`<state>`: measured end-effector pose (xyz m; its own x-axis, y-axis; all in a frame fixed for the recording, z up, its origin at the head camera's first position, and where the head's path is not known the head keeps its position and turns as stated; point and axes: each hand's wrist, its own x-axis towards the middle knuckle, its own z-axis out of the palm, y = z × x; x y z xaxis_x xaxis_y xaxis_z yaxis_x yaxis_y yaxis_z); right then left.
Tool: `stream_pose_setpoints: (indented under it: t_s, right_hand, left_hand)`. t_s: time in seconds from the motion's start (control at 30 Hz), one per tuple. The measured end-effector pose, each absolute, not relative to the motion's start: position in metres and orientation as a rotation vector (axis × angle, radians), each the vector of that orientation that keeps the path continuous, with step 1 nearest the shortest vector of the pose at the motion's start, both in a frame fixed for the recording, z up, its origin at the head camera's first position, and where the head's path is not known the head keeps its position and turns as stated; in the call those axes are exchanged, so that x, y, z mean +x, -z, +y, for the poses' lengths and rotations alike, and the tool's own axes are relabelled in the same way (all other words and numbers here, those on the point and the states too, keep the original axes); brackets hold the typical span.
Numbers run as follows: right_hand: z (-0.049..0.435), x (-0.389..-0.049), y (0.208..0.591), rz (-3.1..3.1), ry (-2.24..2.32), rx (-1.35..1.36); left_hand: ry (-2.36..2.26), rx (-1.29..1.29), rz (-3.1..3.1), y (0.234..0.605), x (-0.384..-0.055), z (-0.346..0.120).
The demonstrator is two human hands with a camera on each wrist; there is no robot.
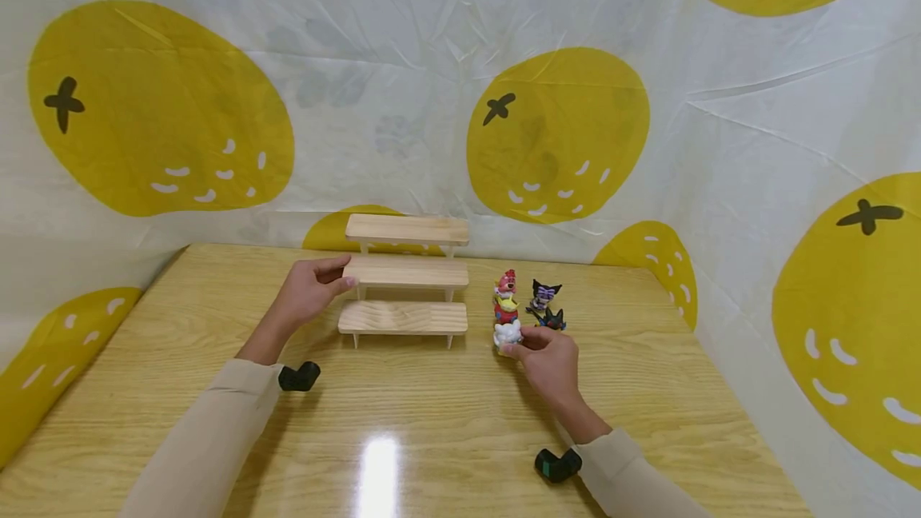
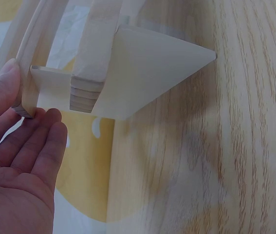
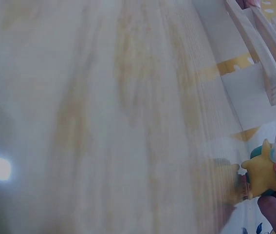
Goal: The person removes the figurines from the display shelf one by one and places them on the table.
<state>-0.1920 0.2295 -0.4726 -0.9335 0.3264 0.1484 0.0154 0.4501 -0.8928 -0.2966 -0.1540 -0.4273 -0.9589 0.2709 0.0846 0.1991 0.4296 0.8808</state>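
A three-tier wooden display stand (image 1: 403,318) with pale side supports stands upright on the table. My left hand (image 1: 311,290) grips the left end of its middle board, the thumb (image 2: 6,83) on one face and fingers behind. To the right of the stand, my right hand (image 1: 552,362) pinches a small figurine (image 1: 508,333) with a white head. In the right wrist view the same figurine (image 3: 264,170) shows a yellow body, and most of that hand is cut off. Behind it are a red-and-yellow figurine (image 1: 507,310) and a pink figurine (image 1: 506,284).
A black-and-purple figurine (image 1: 544,295) and a black, pointed-eared figurine (image 1: 552,318) stand right of that row, near my right fingers. The wooden table (image 1: 432,414) meets a white cloth backdrop (image 1: 403,86) with big yellow fruit prints behind the stand.
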Motion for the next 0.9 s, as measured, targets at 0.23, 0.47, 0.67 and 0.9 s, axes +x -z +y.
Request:
stream_pose_setpoints:
  t_s: [0.23,0.47,0.67,0.9]
  right_hand:
    - [0.229,-0.194,0.472,-2.431,-1.471,-0.266]
    - [0.230,-0.194,0.466,-2.503,-1.470,-0.286]
    - [0.231,-0.192,0.459,-2.580,-1.418,-0.264]
    - [0.245,-0.173,0.439,-2.685,-1.229,-0.250]
  left_hand:
    - [-1.587,0.429,2.594,0.425,-0.296,-0.155]
    - [-1.580,0.441,2.593,0.426,-0.298,-0.157]
    - [-1.569,0.428,2.609,0.426,-0.298,-0.158]
    - [-1.532,0.443,2.656,0.428,-0.292,-0.163]
